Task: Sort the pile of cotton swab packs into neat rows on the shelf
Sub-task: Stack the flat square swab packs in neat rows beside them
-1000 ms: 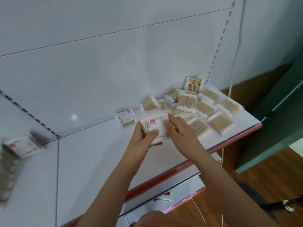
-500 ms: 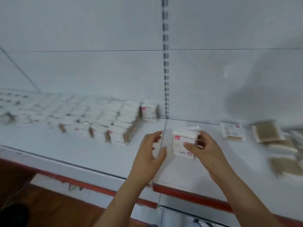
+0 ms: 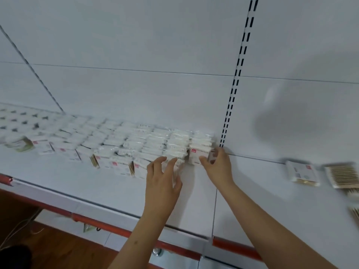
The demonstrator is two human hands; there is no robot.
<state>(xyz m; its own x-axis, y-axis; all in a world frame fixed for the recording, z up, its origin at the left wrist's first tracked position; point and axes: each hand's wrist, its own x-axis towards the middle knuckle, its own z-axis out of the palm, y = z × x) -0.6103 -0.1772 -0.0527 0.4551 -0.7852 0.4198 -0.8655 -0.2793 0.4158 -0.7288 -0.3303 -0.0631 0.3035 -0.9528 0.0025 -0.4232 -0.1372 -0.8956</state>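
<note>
— Packs (image 3: 124, 144) already stand in rows along the back of the shelf (image 3: 81, 183), running toward its left end. Where's the one we're placing?

— Our right hand (image 3: 218, 167) has it: thumb and curled fingers pinch an upright pack (image 3: 196, 154) at the right end of the rows, just by the slotted upright (image 3: 231, 105). Its printed face looks toward the front edge.

— And our left hand (image 3: 162, 179)?

— Fingers spread and relaxed, holding nothing, tips on or just above the front packs of the next row to the left. We can't tell whether they press. It lies left of the held pack and slightly nearer the front edge.

— So what does the next move turn on?

— The held pack's broad face lies parallel to its neighbours, so we judge it only needs seating flush against the pack behind. The right hand is the nearer one for that.

— What's left?

— Loose packs (image 3: 303, 172) lie flat toward the shelf's right end, well apart from both hands, so sorting isn't finished.
</note>
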